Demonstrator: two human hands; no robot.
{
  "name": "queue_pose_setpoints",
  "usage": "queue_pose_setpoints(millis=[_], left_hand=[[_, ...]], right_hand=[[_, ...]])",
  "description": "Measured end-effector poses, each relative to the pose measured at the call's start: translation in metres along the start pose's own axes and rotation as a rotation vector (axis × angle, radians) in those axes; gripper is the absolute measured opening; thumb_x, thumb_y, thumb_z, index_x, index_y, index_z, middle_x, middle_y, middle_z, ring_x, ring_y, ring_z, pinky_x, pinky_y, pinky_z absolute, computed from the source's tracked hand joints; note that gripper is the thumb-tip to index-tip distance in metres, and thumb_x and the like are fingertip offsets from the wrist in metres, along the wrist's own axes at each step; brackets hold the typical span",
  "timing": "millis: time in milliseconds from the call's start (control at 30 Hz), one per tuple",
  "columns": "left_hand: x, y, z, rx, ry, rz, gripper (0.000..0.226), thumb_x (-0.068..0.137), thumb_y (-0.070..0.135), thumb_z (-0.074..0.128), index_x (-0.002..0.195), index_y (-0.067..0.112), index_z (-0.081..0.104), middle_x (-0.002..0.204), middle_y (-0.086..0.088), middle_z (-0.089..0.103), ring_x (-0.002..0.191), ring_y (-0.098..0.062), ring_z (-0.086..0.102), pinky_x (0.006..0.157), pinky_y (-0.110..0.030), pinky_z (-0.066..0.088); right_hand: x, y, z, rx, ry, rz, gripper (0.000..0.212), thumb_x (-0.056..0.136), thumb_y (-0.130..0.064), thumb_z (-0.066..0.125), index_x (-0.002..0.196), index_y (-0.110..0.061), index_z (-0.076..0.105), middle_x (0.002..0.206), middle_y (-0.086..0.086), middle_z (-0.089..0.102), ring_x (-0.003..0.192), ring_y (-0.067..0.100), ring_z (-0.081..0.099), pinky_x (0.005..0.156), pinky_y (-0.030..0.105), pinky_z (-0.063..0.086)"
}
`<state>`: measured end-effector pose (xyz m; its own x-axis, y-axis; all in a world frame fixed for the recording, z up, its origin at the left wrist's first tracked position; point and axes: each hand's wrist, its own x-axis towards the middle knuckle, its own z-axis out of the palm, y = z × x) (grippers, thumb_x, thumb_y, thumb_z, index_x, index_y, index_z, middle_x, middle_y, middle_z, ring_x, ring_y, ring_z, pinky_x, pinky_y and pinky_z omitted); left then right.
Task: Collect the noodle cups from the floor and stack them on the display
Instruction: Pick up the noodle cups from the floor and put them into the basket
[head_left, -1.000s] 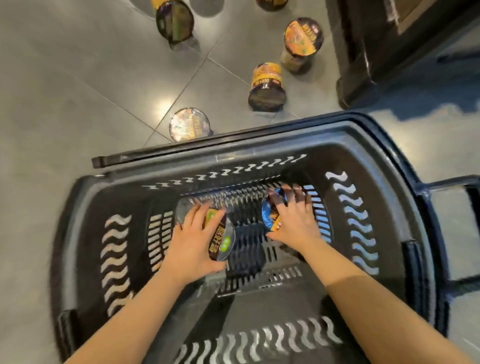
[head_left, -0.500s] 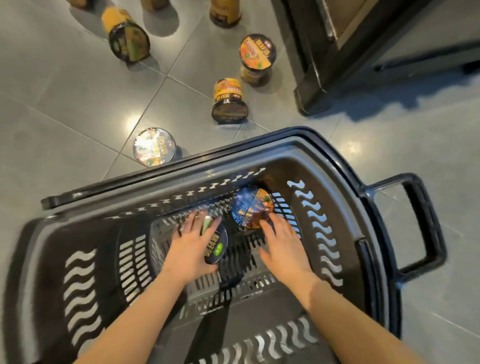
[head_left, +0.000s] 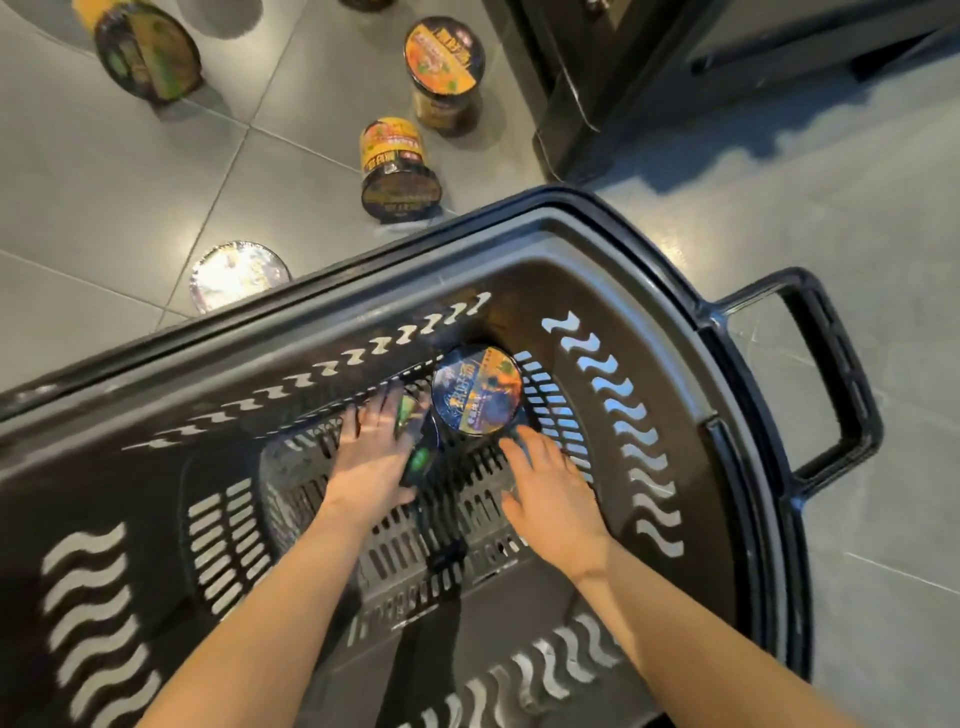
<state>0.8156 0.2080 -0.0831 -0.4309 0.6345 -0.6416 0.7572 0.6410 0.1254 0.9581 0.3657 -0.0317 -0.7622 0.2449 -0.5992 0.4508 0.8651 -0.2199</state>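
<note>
Right hand (head_left: 550, 499) off blue-lidded cup (head_left: 477, 389) — apart.

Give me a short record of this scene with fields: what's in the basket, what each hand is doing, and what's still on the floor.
container: black basket on grey tiled floor
in basket: blue-lidded cup upright; green-labelled cup on its side
left hand: grips the green-labelled cup
right hand: open, beside the blue-lidded cup, holding nothing
on floor: at least four cups, including a silver-lidded cup by the basket rim and a yellow cup upside down
</note>
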Motion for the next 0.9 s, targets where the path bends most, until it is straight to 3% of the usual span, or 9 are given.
queue_pose_setpoints(millis=[67,167,267,400,533,667,900], left_hand=[[-0.002,-0.005,-0.001,0.054,-0.036,-0.017,0.118,0.080,0.051,0.071,0.153,0.017,-0.015,0.161,-0.018,-0.009,0.149,-0.034,0.003,0.119,-0.052,0.005],[-0.001,-0.013,-0.002,0.017,-0.039,-0.055,0.115,0.082,0.047,0.071,0.154,0.020,-0.015,0.161,-0.017,-0.002,0.148,-0.032,0.008,0.116,-0.057,0.011],[0.001,-0.016,0.004,0.023,0.025,0.007,0.109,0.083,0.045,0.070,0.155,0.019,-0.008,0.161,-0.017,-0.001,0.148,-0.032,0.008,0.116,-0.060,0.006],[0.002,-0.014,0.013,-0.033,0.051,0.091,0.098,0.088,0.047,0.064,0.156,0.020,-0.001,0.160,-0.007,0.013,0.149,-0.026,0.010,0.119,-0.059,-0.002],[-0.016,-0.011,-0.004,-0.102,0.041,0.118,0.107,0.083,0.056,0.065,0.156,0.019,-0.004,0.163,-0.002,0.007,0.150,-0.022,0.004,0.121,-0.052,0.001],[-0.067,-0.026,-0.054,-0.161,0.162,0.154,0.096,0.087,0.061,0.057,0.156,0.018,0.006,0.162,-0.005,0.011,0.148,-0.025,0.016,0.120,-0.046,0.017],[-0.221,-0.077,-0.206,-0.169,0.327,0.213,0.085,0.086,0.070,0.039,0.149,0.014,0.032,0.151,-0.008,0.038,0.135,-0.029,0.042,0.110,-0.044,0.035]], right_hand=[[0.000,-0.006,-0.005,0.030,-0.017,0.008,0.058,0.099,-0.030,0.047,0.150,-0.017,0.024,0.158,0.006,0.019,0.146,0.024,0.018,0.116,0.039,0.025],[0.003,-0.014,-0.007,0.033,-0.026,-0.023,0.057,0.100,-0.031,0.043,0.151,-0.019,0.021,0.158,0.004,0.016,0.146,0.022,0.014,0.115,0.039,0.026],[0.009,-0.017,-0.002,0.012,-0.010,-0.015,0.057,0.099,-0.031,0.045,0.150,-0.018,0.024,0.158,0.005,0.019,0.146,0.023,0.017,0.113,0.040,0.028],[0.008,-0.015,0.002,0.024,0.002,0.012,0.057,0.099,-0.029,0.047,0.150,-0.016,0.025,0.157,0.005,0.020,0.145,0.023,0.019,0.113,0.040,0.029],[-0.009,-0.021,-0.010,0.030,0.026,0.008,0.057,0.097,-0.027,0.049,0.149,-0.014,0.029,0.155,0.006,0.026,0.143,0.025,0.025,0.113,0.040,0.029],[-0.038,-0.041,-0.052,0.025,0.051,0.014,0.058,0.094,-0.026,0.053,0.147,-0.012,0.034,0.152,0.008,0.033,0.139,0.027,0.033,0.112,0.041,0.033],[-0.140,-0.127,-0.187,0.048,0.150,0.016,0.066,0.095,-0.052,0.045,0.151,-0.021,0.028,0.158,0.004,0.028,0.145,0.025,0.026,0.117,0.039,0.025]])
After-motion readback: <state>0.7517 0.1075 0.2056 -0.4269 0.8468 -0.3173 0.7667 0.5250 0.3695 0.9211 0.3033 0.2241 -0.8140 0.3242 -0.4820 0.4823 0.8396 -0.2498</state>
